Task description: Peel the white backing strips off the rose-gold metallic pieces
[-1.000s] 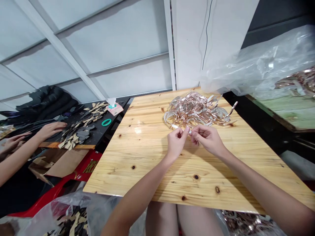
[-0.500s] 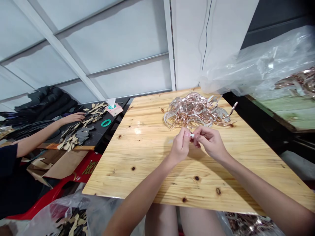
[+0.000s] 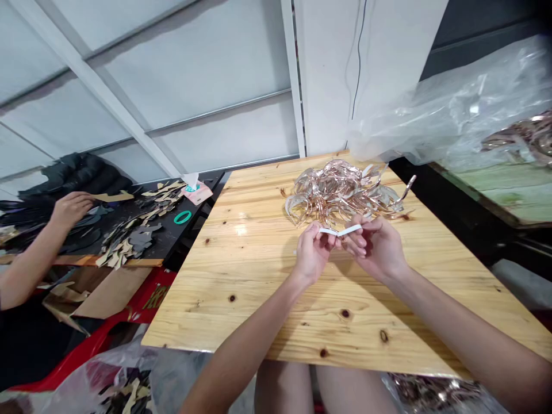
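Note:
A thin white strip (image 3: 350, 229), bent into a shallow V, spans the gap between my two hands over the wooden table (image 3: 259, 299). My left hand (image 3: 313, 251) pinches its left end between thumb and fingers. At the other end, my right hand (image 3: 378, 246) grips it the same way, palm partly turned up. Just beyond my fingertips lies a tangled heap of shiny rose-gold strips (image 3: 340, 187) with pale backs.
Left, a co-worker's hand (image 3: 73, 208) holds a tan piece above a black table (image 3: 172, 227) with cut scraps, a green tape ring (image 3: 182, 218) and a tissue pack (image 3: 198, 192). A plastic bag (image 3: 431, 123) of rose-gold strips lies at right. A cardboard box (image 3: 114, 290) stands below left.
My hands have spread slightly and turned, and the white strip now shows at greater length as a V. The co-worker's hand has moved left, lifting a tan piece.

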Available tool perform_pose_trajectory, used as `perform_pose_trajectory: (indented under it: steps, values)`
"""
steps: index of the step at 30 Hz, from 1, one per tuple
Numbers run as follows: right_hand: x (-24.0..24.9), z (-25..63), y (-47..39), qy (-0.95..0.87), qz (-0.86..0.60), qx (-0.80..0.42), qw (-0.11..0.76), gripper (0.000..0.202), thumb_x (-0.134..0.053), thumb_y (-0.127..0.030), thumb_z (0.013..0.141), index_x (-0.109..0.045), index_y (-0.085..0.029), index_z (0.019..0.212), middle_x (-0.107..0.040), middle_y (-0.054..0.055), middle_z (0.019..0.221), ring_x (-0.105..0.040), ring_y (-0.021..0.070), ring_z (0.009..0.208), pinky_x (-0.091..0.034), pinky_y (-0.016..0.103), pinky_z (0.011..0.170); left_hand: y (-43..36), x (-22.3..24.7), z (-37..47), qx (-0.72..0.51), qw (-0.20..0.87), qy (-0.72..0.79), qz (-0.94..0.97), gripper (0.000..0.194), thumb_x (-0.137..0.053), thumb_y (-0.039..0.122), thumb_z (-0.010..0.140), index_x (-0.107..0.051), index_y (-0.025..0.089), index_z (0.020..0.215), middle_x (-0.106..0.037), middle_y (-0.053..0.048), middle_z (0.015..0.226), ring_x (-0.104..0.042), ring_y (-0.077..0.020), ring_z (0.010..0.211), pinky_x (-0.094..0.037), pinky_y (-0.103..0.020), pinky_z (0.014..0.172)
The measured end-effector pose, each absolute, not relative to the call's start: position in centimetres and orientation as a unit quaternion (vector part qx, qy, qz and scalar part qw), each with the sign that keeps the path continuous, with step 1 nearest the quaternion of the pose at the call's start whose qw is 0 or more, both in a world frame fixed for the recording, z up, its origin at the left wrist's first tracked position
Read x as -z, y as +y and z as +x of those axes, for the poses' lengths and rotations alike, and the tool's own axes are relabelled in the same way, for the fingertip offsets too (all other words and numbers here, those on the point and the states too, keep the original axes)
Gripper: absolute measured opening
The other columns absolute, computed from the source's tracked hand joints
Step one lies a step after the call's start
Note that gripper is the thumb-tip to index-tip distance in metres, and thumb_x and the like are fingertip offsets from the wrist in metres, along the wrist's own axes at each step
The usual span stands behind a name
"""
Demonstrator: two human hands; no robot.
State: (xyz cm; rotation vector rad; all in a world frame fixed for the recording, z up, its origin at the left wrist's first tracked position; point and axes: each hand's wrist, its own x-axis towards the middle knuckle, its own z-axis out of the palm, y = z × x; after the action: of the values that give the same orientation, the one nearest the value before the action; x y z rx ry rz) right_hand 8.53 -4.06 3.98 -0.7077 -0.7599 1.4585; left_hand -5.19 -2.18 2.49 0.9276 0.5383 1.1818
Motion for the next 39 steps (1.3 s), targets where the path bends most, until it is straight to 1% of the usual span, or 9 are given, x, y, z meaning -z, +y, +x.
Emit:
perform_pose_trajectory:
  steps: [5, 9, 13, 17, 20, 26, 30, 33, 39]
  values:
    - [-2.7, 8.1, -4.1, -0.465, -0.416, -0.526, 0.578, 0.047, -0.047, -0.062, 0.088, -0.053, -0.022, 0.065, -0.05, 0.001, 0.054, -0.044, 0.0149, 0.047, -0.031, 0.025, 0.041, -1.7, -1.6, -5.6, -0.581, 0.653, 0.203, 0.442, 0.038, -0.06, 0.046, 0.094, -0.043, 0.02, 0.071, -0.051, 0.001, 0.067, -0.05, -0.0128, 0.065, -0.044, -0.026, 0.068]
    - [-2.4, 7.8, -4.7, -0.624, -0.492, -0.332, 0.508, 0.033, -0.061, -0.047, 0.091, -0.061, -0.019, 0.073, -0.051, -0.001, 0.058, -0.045, 0.0132, 0.054, -0.034, 0.025, 0.051, -1.4, -0.8, -5.9, -0.586, 0.63, 0.198, 0.469, 0.041, -0.058, 0.051, 0.096, -0.045, 0.019, 0.073, -0.049, 0.002, 0.071, -0.047, -0.0125, 0.068, -0.041, -0.026, 0.069]
    - [-2.5, 7.8, -5.1, -0.671, -0.476, -0.279, 0.496, 0.03, -0.05, -0.036, 0.098, -0.058, -0.019, 0.074, -0.052, -0.002, 0.059, -0.045, 0.0125, 0.053, -0.032, 0.026, 0.053, -1.2, -0.6, -6.4, -0.536, 0.589, 0.216, 0.566, 0.047, -0.047, 0.063, 0.097, -0.046, 0.02, 0.079, -0.05, 0.001, 0.076, -0.046, -0.0139, 0.07, -0.04, -0.028, 0.071]
    - [-2.4, 7.8, -5.2, -0.71, -0.462, -0.222, 0.483, 0.024, -0.053, -0.031, 0.097, -0.056, -0.02, 0.077, -0.053, -0.002, 0.06, -0.044, 0.0118, 0.052, -0.032, 0.026, 0.053, -1.3, -1.0, -7.0, -0.479, 0.536, 0.223, 0.659, 0.053, -0.057, 0.07, 0.089, -0.044, 0.02, 0.08, -0.04, 0.003, 0.077, -0.039, -0.0126, 0.07, -0.035, -0.027, 0.068]
    - [-2.3, 8.2, -5.2, -0.723, -0.436, -0.232, 0.484, 0.021, -0.052, -0.03, 0.099, -0.055, -0.02, 0.08, -0.056, -0.002, 0.064, -0.047, 0.0124, 0.054, -0.034, 0.025, 0.054, -1.3, -1.1, -7.1, -0.458, 0.525, 0.215, 0.685, 0.054, -0.069, 0.069, 0.081, -0.045, 0.02, 0.082, -0.042, 0.003, 0.077, -0.041, -0.0123, 0.069, -0.037, -0.026, 0.067]
    - [-1.2, 8.6, -4.2, -0.684, -0.422, -0.274, 0.528, 0.027, -0.05, -0.035, 0.102, -0.054, -0.021, 0.08, -0.056, -0.001, 0.067, -0.052, 0.0141, 0.061, -0.039, 0.027, 0.061, -1.1, -0.9, -6.6, -0.447, 0.506, 0.277, 0.683, 0.045, -0.04, 0.055, 0.102, -0.053, 0.019, 0.079, -0.055, -0.002, 0.076, -0.053, -0.0169, 0.076, -0.044, -0.031, 0.077]
    - [-0.9, 7.8, -3.2, -0.635, -0.405, -0.344, 0.56, 0.027, -0.05, -0.04, 0.099, -0.057, -0.021, 0.082, -0.061, 0.001, 0.074, -0.056, 0.015, 0.066, -0.043, 0.026, 0.062, -0.7, -0.8, -6.5, -0.476, 0.522, 0.308, 0.638, 0.042, -0.05, 0.055, 0.096, -0.06, 0.019, 0.078, -0.061, -0.004, 0.075, -0.056, -0.0188, 0.075, -0.048, -0.031, 0.075]
    - [-1.1, 7.0, -2.1, -0.549, -0.379, -0.44, 0.601, 0.026, -0.053, -0.043, 0.093, -0.053, -0.022, 0.077, -0.053, -0.003, 0.063, -0.049, 0.0129, 0.055, -0.041, 0.025, 0.055, 0.3, -0.4, -6.3, -0.488, 0.575, 0.306, 0.581, 0.036, -0.057, 0.051, 0.09, -0.062, 0.018, 0.075, -0.063, -0.004, 0.074, -0.058, -0.0188, 0.073, -0.05, -0.029, 0.072]
    - [-0.5, 5.0, -0.9, -0.529, -0.405, -0.388, 0.637, 0.027, -0.053, -0.044, 0.091, -0.049, -0.023, 0.074, -0.05, -0.004, 0.059, -0.049, 0.0132, 0.053, -0.044, 0.025, 0.052, 2.7, 0.6, -7.1, -0.471, 0.543, 0.312, 0.622, 0.044, -0.065, 0.062, 0.081, -0.061, 0.019, 0.073, -0.061, -0.002, 0.067, -0.055, -0.0189, 0.064, -0.049, -0.029, 0.062]
